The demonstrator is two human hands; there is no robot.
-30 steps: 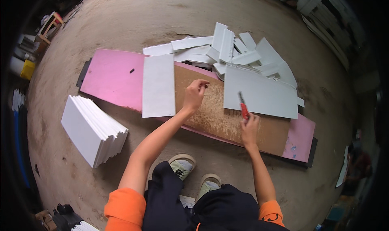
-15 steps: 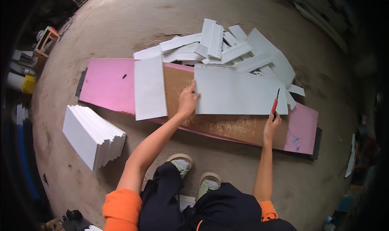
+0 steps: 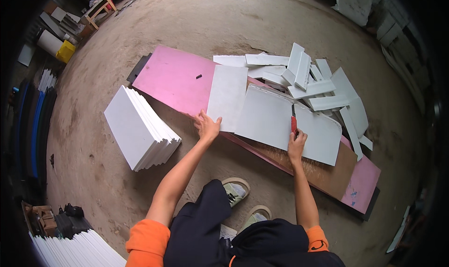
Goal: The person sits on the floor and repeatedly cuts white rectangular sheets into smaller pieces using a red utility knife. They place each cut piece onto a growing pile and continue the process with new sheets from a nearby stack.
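My left hand (image 3: 207, 125) is at the near left corner of a small white foam panel (image 3: 228, 96), thumb against the panel and fingers spread over the pink board's edge. In my right hand (image 3: 296, 144) is a red utility knife (image 3: 293, 123), its dark blade pointing away from me. The knife is over a larger white panel (image 3: 271, 115) with a rough far edge and a rounded far right corner. Both panels lie side by side on a brown sheet (image 3: 334, 174), which rests on a long pink board (image 3: 170, 77).
White offcut strips (image 3: 314, 88) are heaped beyond the board. A stack of white panels (image 3: 135, 131) stands on the concrete floor (image 3: 93, 173) at left, with more white sheets (image 3: 77, 250) at lower left. A small black piece (image 3: 199, 76) lies on the pink board.
My view has turned left. My left hand has gone from the larger panel's left edge to the smaller panel's near left corner. The gap between the panels has closed up.
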